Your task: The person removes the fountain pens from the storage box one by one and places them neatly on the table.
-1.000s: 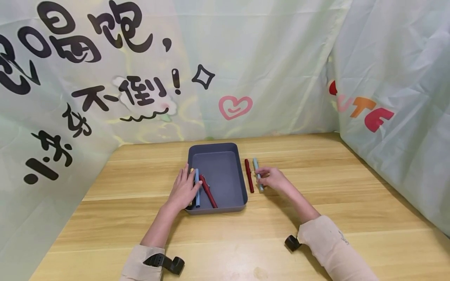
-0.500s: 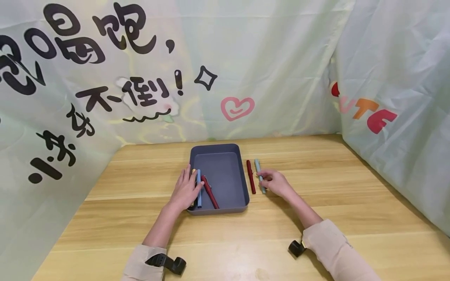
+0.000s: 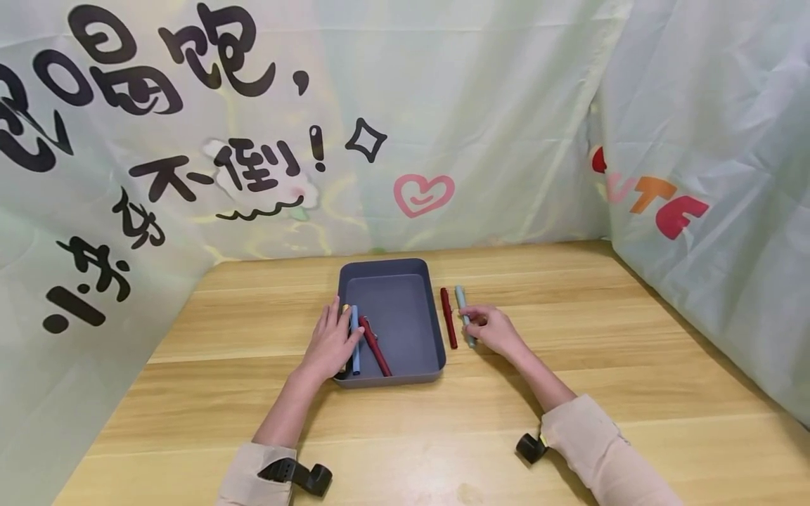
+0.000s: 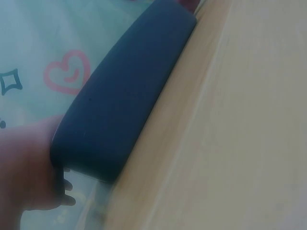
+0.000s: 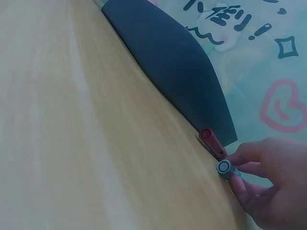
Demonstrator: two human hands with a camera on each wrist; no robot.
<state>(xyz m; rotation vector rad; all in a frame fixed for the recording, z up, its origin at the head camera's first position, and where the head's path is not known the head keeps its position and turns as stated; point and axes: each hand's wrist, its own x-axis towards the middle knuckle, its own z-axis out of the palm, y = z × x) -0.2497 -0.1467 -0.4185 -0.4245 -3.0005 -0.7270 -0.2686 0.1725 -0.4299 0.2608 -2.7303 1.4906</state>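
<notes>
In the head view my left hand (image 3: 329,344) rests over the left wall of a dark grey-blue tray (image 3: 411,379), fingers extended. Beside and partly under it inside the tray lie a yellow pen (image 3: 345,307) and a blue pen (image 3: 356,351). A dark red pen (image 3: 378,355) slants next to them. Right of the tray, my right hand (image 3: 496,332) pinches a pale blue-green pen (image 3: 460,295) between thumb and fingers, low at the tabletop. Another dark red pen (image 3: 448,320) lies between that pen and the tray. The right wrist view shows both pen ends close together.
A wooden table (image 3: 405,443) carries everything. Printed fabric (image 3: 493,126) hangs behind it and along both sides. A black wrist camera (image 3: 530,448) sits by the right cuff, another wrist camera (image 3: 316,479) by the left.
The head view shifts slightly and returns. Both hands, the tray and the pens stay nearly where they were, with my right hand still at the pale blue-green pen.
</notes>
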